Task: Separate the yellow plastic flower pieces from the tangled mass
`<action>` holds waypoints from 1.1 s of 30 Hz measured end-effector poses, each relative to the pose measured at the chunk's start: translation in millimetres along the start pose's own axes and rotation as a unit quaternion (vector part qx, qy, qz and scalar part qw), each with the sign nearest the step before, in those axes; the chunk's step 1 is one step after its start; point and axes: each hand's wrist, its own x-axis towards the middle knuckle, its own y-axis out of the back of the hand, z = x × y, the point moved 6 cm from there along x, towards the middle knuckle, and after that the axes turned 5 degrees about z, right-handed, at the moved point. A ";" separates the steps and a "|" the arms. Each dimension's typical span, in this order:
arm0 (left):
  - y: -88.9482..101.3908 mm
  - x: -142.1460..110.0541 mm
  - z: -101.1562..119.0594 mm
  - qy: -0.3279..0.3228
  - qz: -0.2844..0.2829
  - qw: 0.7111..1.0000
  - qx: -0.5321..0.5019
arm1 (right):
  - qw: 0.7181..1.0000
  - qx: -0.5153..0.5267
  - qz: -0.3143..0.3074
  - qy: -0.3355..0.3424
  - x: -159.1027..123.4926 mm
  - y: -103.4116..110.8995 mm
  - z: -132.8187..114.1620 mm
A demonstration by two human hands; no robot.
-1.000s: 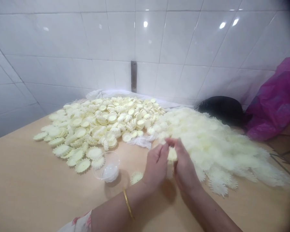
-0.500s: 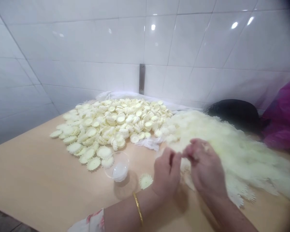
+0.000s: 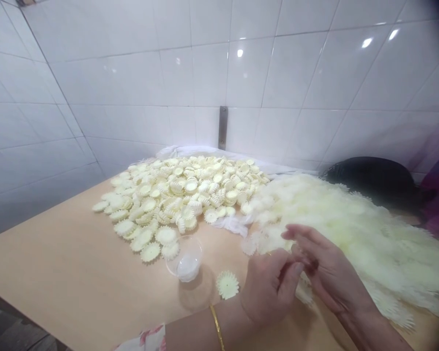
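Observation:
My left hand (image 3: 269, 285), with a gold bangle (image 3: 216, 327) at its wrist, is closed, thumb and fingers pressed together. My right hand (image 3: 334, 275) meets it fingertip to fingertip; its upper fingers are bent loosely while the lower ones press together against the left fingers. What they pinch is too small or hidden to name. A single pale scalloped disc (image 3: 227, 284) lies flat on the table left of my left hand. Farther left stands a small clear bowl (image 3: 189, 267) with something whitish in it. Part of a pale disc (image 3: 304, 292) shows beneath my hands.
A large heap of pale yellow scalloped discs (image 3: 190, 190) covers the back of the wooden table (image 3: 76, 273). Thin translucent frilly pieces (image 3: 336, 219) are spread at the right. White cloth (image 3: 234, 223) peeks out between them. Behind are a dark rounded object (image 3: 369, 180) and a tiled wall (image 3: 131, 78).
Both hands have shifted right and lower in view, and the whole scene has slid the same way. My right fingers have loosened from a tight pinch, and the hands now overlap more closely.

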 end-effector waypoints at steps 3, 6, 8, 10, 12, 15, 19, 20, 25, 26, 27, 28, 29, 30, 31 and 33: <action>-1.7 -0.2 -2.3 0.008 -0.009 1.000 0.004 | 0.999 0.031 0.025 0.008 -0.3 3.3 -2.8; -2.8 -1.0 -4.2 0.022 -0.016 1.000 0.011 | 0.998 0.047 0.032 0.033 -2.6 3.2 -7.4; -3.2 -2.1 -4.2 0.025 -0.021 0.999 0.011 | 0.996 0.054 0.050 0.046 -3.7 4.5 -9.5; -3.2 -3.1 -3.4 0.022 -0.024 0.999 0.013 | 0.995 0.061 0.075 0.040 -4.0 7.0 -8.8; -2.9 -3.4 -2.6 0.018 -0.025 0.999 0.017 | 0.994 0.066 0.083 0.026 -4.0 8.0 -6.9; -1.7 -2.5 -2.6 0.018 -0.021 0.999 0.026 | 0.995 0.074 0.064 0.031 -4.0 6.6 -7.2; -1.0 -1.9 -3.4 0.017 -0.013 0.999 0.032 | 0.997 0.065 0.026 0.039 -2.3 5.8 -5.5; -1.6 -2.2 -2.8 0.011 -0.015 0.999 0.031 | 0.997 0.062 0.009 0.035 -1.5 4.8 -4.1; -3.3 -3.3 7.9 -0.036 -0.035 0.999 0.016 | 0.993 0.106 -0.048 -0.013 2.2 1.5 2.9; -2.6 -3.0 11.3 -0.047 -0.036 0.998 0.016 | 0.991 0.122 -0.049 -0.018 2.8 1.5 2.6; -1.9 -2.8 15.1 -0.061 -0.035 0.997 0.019 | 0.989 0.135 -0.050 -0.024 3.3 1.4 2.1; -1.4 -2.9 19.3 -0.077 -0.034 0.996 0.023 | 0.987 0.145 -0.052 -0.033 3.5 1.2 1.9; -1.6 -3.8 23.9 -0.096 -0.033 0.994 0.028 | 0.985 0.155 -0.055 -0.047 3.6 0.7 2.3; -3.7 -6.0 28.9 -0.119 -0.040 0.992 0.033 | 0.983 0.164 -0.058 -0.062 3.3 0.2 3.1; -8.1 -10.0 34.2 -0.144 -0.058 0.987 0.037 | 0.980 0.174 -0.061 -0.076 2.9 -0.6 4.0; -22.7 -24.0 45.1 -0.194 -0.118 0.973 0.038 | 0.975 0.189 -0.066 -0.093 1.6 -1.8 5.3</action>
